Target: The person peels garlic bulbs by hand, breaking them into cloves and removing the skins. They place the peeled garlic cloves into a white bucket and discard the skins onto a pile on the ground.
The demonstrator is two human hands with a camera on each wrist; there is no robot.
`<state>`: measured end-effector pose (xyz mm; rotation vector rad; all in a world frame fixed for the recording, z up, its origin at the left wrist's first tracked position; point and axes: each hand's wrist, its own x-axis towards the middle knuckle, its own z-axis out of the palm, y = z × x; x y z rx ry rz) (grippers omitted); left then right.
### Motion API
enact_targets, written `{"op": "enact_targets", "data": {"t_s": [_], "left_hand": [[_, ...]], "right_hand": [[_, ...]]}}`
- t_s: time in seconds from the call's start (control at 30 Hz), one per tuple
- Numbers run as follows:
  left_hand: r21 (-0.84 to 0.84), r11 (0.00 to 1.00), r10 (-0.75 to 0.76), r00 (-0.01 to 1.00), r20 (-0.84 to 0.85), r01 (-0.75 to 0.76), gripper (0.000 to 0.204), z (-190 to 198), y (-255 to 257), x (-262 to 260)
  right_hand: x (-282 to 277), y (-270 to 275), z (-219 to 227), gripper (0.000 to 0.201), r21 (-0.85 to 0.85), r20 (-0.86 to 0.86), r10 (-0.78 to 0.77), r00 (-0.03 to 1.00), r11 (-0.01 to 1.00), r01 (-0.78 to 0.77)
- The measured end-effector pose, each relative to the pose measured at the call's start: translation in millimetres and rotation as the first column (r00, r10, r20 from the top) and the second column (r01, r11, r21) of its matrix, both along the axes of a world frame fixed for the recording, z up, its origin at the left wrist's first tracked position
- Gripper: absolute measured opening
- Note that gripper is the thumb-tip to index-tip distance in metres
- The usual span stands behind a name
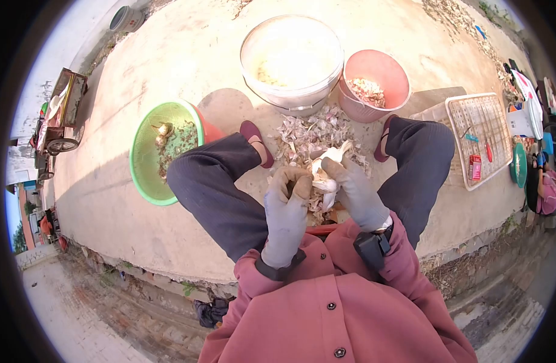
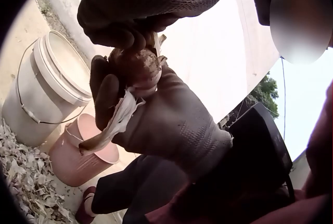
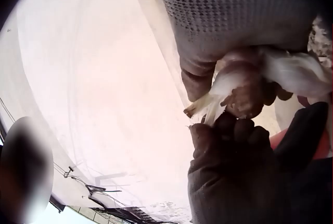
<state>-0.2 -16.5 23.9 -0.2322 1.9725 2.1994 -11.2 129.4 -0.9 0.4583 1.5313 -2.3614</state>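
Note:
Both hands wear grey gloves and meet over the lap. The right hand (image 1: 359, 193) grips a garlic bulb (image 1: 323, 174), with its fingers curled round it in the left wrist view. A long strip of pale loose skin (image 2: 117, 122) hangs from the bulb there. With curled fingers, the left hand (image 1: 288, 202) pinches at the bulb's dry stem end (image 3: 205, 109), seen close up in the right wrist view. The fingers hide part of the bulb. Below the hands, a heap of garlic skins (image 1: 311, 136) lies on the ground between the feet.
A white bucket (image 1: 290, 100) and a pink bucket (image 1: 375, 112) holding pale pieces stand beyond the heap. At left is a green colander basket (image 1: 146, 190) with garlic and scraps. An upturned crate (image 1: 490, 151) at right bears a red box (image 1: 474, 167) and small tools.

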Motion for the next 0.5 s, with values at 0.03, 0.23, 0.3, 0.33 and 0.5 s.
{"op": "enact_targets", "data": {"t_s": [0.03, 0.23, 0.3, 0.33, 0.5], "left_hand": [[-0.010, 1.000, -0.022, 1.000, -0.006, 0.022, 0.027, 1, 1, 1], [0.147, 0.989, -0.029, 0.999, 0.044, 0.023, 0.026, 7, 4, 1], [0.206, 0.979, -0.006, 0.996, 0.088, -0.012, 0.026, 7, 4, -3], [0.377, 0.926, -0.044, 0.992, 0.116, -0.003, 0.025, 1, 1, -3], [0.641, 0.764, -0.060, 0.982, 0.182, -0.072, 0.024, -3, 4, -3]], "right_hand": [[1, -1, -4, 0.047, -0.181, 0.000, -0.059, 0.998, 0.982, 0.058], [8, -4, -3, 0.034, 0.024, -0.236, -0.095, 0.967, 0.994, 0.104], [6, -5, -11, 0.034, 0.002, -0.260, -0.102, 0.960, 0.994, 0.106], [9, -6, -14, 0.035, -0.022, -0.274, -0.115, 0.955, 0.993, 0.113], [14, -9, -17, 0.043, -0.466, -0.087, -0.227, 0.970, 0.870, 0.162]]}}
